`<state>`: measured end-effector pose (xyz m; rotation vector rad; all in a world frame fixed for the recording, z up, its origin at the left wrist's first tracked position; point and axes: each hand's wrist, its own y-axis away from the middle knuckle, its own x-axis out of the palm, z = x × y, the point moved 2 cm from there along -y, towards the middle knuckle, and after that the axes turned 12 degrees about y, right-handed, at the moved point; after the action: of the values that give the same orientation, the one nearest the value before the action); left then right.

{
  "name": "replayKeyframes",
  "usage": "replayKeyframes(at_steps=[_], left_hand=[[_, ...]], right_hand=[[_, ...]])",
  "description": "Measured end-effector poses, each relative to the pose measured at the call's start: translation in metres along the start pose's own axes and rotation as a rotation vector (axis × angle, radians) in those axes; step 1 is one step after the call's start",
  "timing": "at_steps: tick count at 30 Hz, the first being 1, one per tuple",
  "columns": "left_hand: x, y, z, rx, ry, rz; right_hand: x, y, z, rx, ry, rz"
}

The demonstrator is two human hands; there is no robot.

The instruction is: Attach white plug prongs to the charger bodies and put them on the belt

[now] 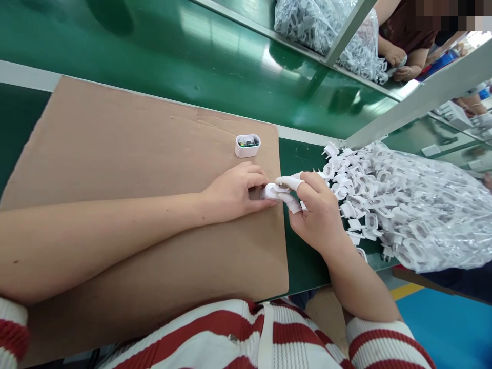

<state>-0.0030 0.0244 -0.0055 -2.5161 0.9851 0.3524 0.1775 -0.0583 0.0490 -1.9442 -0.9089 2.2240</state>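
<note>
Near the right edge of the cardboard, both my hands meet at a small white plastic charger piece (pixel 271 191) with a rounded end. My left hand (pixel 240 192) pinches it from the left between thumb and fingers. From the other side, my right hand (pixel 315 205) grips it with thumb and index finger, which wear white finger covers. The fingers hide much of the piece. Just beyond my left hand stands a white oval charger housing (pixel 247 149), open at the top, with a small circuit board showing inside.
Right of my right hand, loose white plug parts (pixel 349 189) spill from a clear plastic bag (pixel 442 210). The cardboard sheet (pixel 134 148) covers the green table. Past a metal frame (pixel 418 97), another person's hands (pixel 400 61) work beside another bag of parts (pixel 319 25).
</note>
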Motion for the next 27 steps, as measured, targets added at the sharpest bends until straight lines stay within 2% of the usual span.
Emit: replayKeyframes(at_steps=[6, 12, 21, 27], left_hand=[[0.001, 0.0, -0.001, 0.03, 0.017, -0.026], [0.002, 0.001, -0.003, -0.003, -0.015, -0.025], [0.001, 0.001, -0.006, -0.014, 0.019, -0.043], [0.003, 0.001, -0.002, 0.007, 0.002, -0.074]], right_hand=[[0.001, -0.003, 0.006, 0.007, 0.064, -0.008], [0.001, -0.005, 0.007, 0.022, 0.099, 0.016], [0.003, -0.003, 0.009, -0.008, 0.175, -0.03], [0.008, -0.001, 0.013, 0.069, 0.153, -0.049]])
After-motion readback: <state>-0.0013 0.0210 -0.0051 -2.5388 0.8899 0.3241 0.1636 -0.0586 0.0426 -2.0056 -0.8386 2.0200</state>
